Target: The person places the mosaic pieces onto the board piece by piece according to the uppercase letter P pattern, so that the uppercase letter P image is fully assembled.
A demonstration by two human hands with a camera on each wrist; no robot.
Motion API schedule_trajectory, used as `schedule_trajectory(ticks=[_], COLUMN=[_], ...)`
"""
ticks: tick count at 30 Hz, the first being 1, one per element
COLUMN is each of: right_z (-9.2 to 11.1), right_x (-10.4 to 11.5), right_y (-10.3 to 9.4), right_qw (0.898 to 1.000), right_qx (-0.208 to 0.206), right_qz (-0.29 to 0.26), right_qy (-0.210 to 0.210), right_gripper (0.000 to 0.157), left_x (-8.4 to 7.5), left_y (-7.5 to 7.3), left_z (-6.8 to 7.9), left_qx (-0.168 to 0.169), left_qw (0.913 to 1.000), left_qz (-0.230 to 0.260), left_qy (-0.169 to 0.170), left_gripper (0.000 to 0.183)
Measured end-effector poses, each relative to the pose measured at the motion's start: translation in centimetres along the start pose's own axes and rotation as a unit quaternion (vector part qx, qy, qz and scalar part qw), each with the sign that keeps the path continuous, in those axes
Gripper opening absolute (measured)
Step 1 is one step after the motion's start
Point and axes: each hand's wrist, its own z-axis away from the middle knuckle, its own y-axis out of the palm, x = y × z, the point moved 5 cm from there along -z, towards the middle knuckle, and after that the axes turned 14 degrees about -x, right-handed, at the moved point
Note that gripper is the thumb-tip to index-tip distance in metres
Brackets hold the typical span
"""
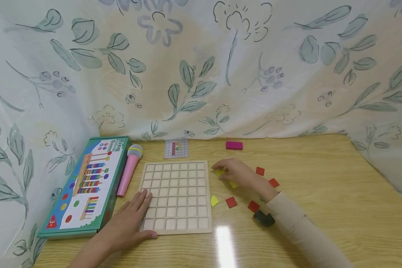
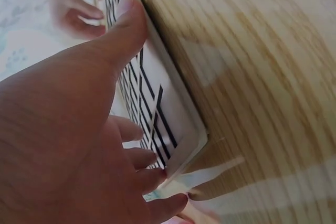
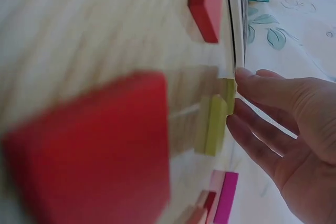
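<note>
A wooden grid board (image 1: 209, 208) lies on the table. My left hand (image 1: 128, 219) rests on its left edge, fingers stretched over the squares and thumb at the front corner; the left wrist view shows the thumb (image 2: 131, 22) against the board's rim. Just right of the board, my right hand (image 1: 241, 173) pinches a small yellow tile (image 1: 219, 172) between thumb and fingers, at table height. Beside it lies another yellow tile (image 1: 233, 184), partly under the hand. A yellow piece with a curved edge (image 1: 214, 201) and a red tile (image 1: 231, 202) lie nearer me.
More red tiles (image 1: 253, 206) lie around the right forearm. Behind the board are a patterned grid card (image 1: 176, 149) and a magenta block (image 1: 234, 145). A pink toy microphone (image 1: 128, 171) and a game box (image 1: 83, 186) stand on the left. Floral cloth (image 1: 201, 74) hangs behind the table.
</note>
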Motion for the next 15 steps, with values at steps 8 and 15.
schedule_trajectory(ticks=[8, 15], right_z=[-0.72, -1.12], right_x=[0.52, 0.58], right_y=[0.38, 0.08], right_qw=[1.0, 0.999], right_qx=[0.001, -0.008], right_qz=[0.026, 0.044], right_qy=[0.016, 0.025], right_gripper=[0.037, 0.037], left_x=[0.18, 0.6], left_y=[-0.05, -0.11], left_z=[-0.02, 0.25], left_qx=[-0.005, 0.01], left_qw=[0.9997, 0.9991], left_qz=[0.0, 0.003], left_qy=[-0.023, -0.042], left_gripper=[0.11, 0.109])
